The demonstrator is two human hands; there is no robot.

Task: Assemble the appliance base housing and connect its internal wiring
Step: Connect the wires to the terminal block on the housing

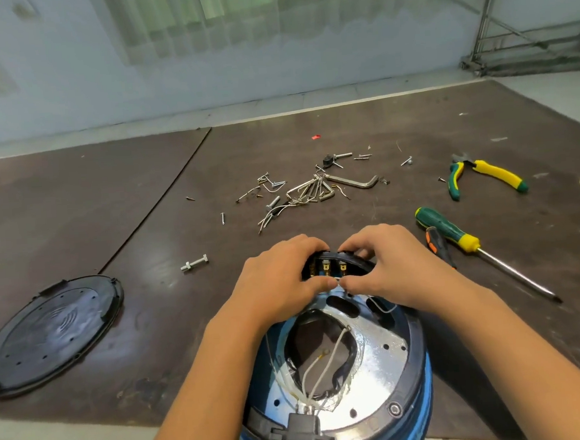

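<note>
The blue appliance base housing [421, 375] is standing upside down at the near edge of the bench [145, 230], with its silver inner plate [377, 361] facing up. At its far rim, a black terminal block [326, 268] with brass contacts is showing between the two hands. The left hand [279, 279] is gripping the block from the left, its fingers [297, 246] curling over the far side. The right hand [391, 267] is gripping it from the right, its fingers [369, 238] curling over the top. The two thumb tips are meeting just below the contacts; I cannot tell whether they are pinching a wire end there. White wires [325, 358] are running across the plate's dark central opening towards a black connector [301, 425] at the near rim.

Well to the left, a round black bottom cover [49, 333] is lying flat on the bench. A bolt with a nut [194, 262] is lying between the cover and the hands. Behind the hands, a heap of hex keys [310, 191] and loose screws is lying scattered. Just right of the right hand, a green-and-yellow screwdriver [454, 235] is lying with an orange-and-black one [440, 247] beside it. Green-and-yellow pliers [484, 175] are lying farther back.
</note>
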